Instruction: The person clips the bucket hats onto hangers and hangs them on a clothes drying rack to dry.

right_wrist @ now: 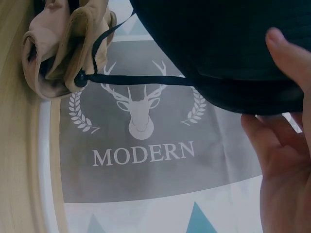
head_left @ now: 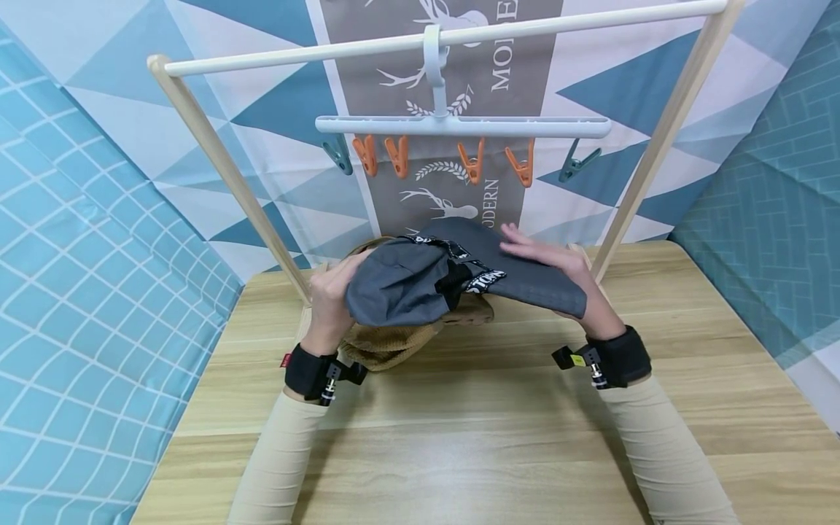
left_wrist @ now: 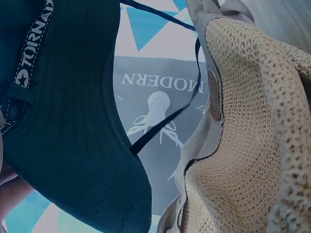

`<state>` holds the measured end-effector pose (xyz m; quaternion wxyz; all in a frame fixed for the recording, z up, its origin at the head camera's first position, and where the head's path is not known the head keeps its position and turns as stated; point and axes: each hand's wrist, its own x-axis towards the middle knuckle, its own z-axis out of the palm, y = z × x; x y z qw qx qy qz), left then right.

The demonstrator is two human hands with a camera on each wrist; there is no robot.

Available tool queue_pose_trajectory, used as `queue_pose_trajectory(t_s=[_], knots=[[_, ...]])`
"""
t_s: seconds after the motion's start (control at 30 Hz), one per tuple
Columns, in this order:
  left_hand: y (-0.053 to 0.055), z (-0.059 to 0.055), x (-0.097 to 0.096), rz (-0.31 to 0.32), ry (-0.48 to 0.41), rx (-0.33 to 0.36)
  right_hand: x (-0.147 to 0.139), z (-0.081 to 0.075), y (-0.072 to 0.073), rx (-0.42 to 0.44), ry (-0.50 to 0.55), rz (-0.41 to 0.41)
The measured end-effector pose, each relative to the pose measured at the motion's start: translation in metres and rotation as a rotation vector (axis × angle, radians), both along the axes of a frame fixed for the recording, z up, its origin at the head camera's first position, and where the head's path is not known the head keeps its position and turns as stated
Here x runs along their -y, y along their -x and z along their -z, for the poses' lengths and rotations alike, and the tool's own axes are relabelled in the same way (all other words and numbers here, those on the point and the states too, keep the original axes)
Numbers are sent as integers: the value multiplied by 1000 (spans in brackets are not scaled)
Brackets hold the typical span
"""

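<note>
One dark slate-grey cloth hat [head_left: 407,281], with a soft broad brim and a white-lettered black band [head_left: 485,281], is held in the air near the middle of the head view. At its nine o'clock we find the left grip [head_left: 331,295], a bare hand curled in at the side of the crown; its fingertips are tucked out of sight, so we judge it to be grasping the cloth. At two o'clock the right grip [head_left: 554,255] pinches the brim, thumb [right_wrist: 284,48] beneath and fingers over the top.

Toward seven o'clock, partly covered by the grey hat, is a tan knitted hat with a smooth lining [head_left: 394,343]; we cannot tell whether it rests on the pale wood-grain surface [head_left: 459,452]. At twelve o'clock a pale blue plastic hanger [head_left: 525,127] with orange and green clips [head_left: 471,162] hangs from a white rod [head_left: 367,49].

In the right wrist view, we see a thin dark cord [right_wrist: 141,79] run from the grey hat to a bead [right_wrist: 80,79] against tan fabric. If it is snagged there, lifting could drag the tan hat along. The right grip looks light to us, so the brim could slip if tugged from nine o'clock. Raised too sharply, the hat might knock the clips.
</note>
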<state>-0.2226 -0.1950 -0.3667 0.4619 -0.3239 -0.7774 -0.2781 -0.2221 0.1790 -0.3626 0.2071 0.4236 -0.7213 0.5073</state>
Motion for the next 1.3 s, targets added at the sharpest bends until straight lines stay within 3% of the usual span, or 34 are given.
queue_pose_trajectory(t_s=[0.27,0.5,0.8,0.97,1.2,1.3], knots=[[-1,-2,-1,-1,60,0,-1,-1,-1,-104,26,-2],[-2,-3,-3,-4,84,18,1,-2,-5,-139,14,133],[-2,-9,-7,-2,104,36,1,-9,-3,-307,63,324],[-3,-12,-7,16,106,16,-3,-10,-2,-287,131,357],[-3,-17,-8,39,78,-37,-9,-11,-2,-286,177,473],[-3,-17,-8,46,80,-49,-9,-11,-2,-279,180,473]])
